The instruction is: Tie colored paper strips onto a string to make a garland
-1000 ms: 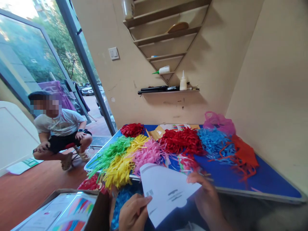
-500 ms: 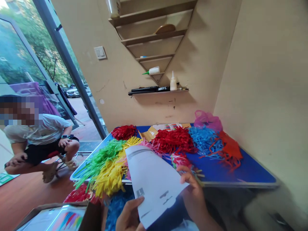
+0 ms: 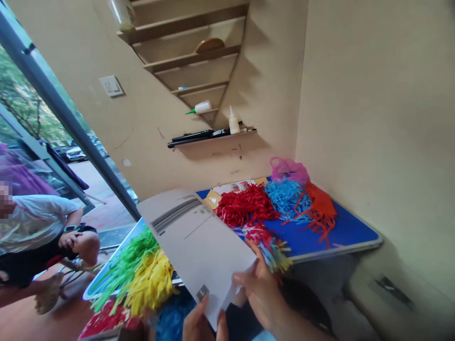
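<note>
A white printed sheet (image 3: 202,246) is held up over the front of the table, with dark bands of print near its upper end. My left hand (image 3: 204,322) pinches its lower corner, thumb on top. At the sheet's right edge, my right hand (image 3: 258,289) grips it between thumb and fingers, and the edge bends there. Behind and beside the sheet lie a red strip bundle (image 3: 245,206), a green bundle (image 3: 130,260), a yellow bundle (image 3: 152,282) and a multicoloured bundle (image 3: 270,246).
The blue table (image 3: 350,229) also bears blue strips (image 3: 289,199), orange strips (image 3: 322,206) and a pink bag (image 3: 289,170). A seated person (image 3: 39,237) is at the left. Glue bottles stand and lie on wall shelves (image 3: 216,136).
The view has turned right. The sheet has swung left and shows more of its printed upper part. My right hand has closed further round its right edge.
</note>
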Available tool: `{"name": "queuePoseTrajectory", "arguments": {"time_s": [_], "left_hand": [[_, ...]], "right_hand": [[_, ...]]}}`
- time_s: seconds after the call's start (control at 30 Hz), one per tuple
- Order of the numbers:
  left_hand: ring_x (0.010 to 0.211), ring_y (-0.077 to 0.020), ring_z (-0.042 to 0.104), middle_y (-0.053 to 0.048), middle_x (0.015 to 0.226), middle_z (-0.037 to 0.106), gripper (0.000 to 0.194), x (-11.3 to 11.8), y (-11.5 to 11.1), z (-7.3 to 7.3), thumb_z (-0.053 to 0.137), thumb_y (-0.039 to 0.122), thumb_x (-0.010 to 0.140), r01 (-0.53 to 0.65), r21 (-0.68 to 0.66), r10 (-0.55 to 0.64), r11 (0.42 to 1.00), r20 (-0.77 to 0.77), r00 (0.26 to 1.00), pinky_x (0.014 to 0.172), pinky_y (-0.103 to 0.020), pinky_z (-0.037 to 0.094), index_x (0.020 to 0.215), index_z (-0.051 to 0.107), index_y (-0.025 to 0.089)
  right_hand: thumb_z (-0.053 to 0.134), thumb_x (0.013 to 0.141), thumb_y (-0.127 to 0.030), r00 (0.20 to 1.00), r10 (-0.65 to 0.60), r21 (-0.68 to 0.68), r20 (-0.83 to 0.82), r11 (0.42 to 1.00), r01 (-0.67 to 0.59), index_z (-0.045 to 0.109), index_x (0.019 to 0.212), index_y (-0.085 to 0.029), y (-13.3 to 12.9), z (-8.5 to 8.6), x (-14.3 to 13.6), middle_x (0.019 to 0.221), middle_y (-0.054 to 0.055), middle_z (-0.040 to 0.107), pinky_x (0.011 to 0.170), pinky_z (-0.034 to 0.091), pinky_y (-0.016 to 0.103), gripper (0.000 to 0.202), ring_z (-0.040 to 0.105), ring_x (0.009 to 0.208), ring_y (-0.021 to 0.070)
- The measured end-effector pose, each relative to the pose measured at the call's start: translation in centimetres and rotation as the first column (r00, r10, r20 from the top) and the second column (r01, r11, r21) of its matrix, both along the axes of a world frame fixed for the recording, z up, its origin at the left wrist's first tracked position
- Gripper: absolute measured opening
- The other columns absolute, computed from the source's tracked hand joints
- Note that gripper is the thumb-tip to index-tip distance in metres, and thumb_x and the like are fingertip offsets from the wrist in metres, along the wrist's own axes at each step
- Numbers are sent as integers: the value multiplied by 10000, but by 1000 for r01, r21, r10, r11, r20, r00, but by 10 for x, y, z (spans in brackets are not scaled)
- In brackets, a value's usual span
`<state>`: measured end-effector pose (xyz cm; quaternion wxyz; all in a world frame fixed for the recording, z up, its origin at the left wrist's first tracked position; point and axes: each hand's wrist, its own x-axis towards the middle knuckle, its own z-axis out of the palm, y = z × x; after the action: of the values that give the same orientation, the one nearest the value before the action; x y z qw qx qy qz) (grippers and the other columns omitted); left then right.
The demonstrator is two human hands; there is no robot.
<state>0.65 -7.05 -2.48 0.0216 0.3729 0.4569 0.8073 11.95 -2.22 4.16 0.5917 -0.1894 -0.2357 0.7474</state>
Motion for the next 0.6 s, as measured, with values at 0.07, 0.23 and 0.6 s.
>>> {"name": "queuePoseTrajectory", "arguments": {"time_s": [0.07,0.23,0.6], "left_hand": [[695,-177,723,-32,821,748,377,-8,0,-10,862,292,609,26,-14,-27,1000,-71,997,670,-249,613,910,667,174],[744,-196,705,-43,890,705,365,-3,-2,-22,811,348,675,-70,-70,64,995,-86,994,681,-323,632,946,609,211],[1170,-342,581,-160,1307,478,425,39,4,17,706,363,793,-230,-173,219,958,-78,973,962,-566,533,1051,382,270]], "right_hand": [[813,581,-87,999,18,-28,-34,999,-19,307,1383,-309,0,1,-2,1112,42,682,917,495,430,975,661,996,251],[789,578,-53,998,-39,-34,-59,999,37,213,1423,-318,-1,-1,-8,1117,37,684,904,501,386,1057,657,1017,236],[711,618,-33,994,-100,-33,46,994,102,239,1386,-281,-4,-3,-10,1095,34,698,877,506,325,935,667,998,211]]}}
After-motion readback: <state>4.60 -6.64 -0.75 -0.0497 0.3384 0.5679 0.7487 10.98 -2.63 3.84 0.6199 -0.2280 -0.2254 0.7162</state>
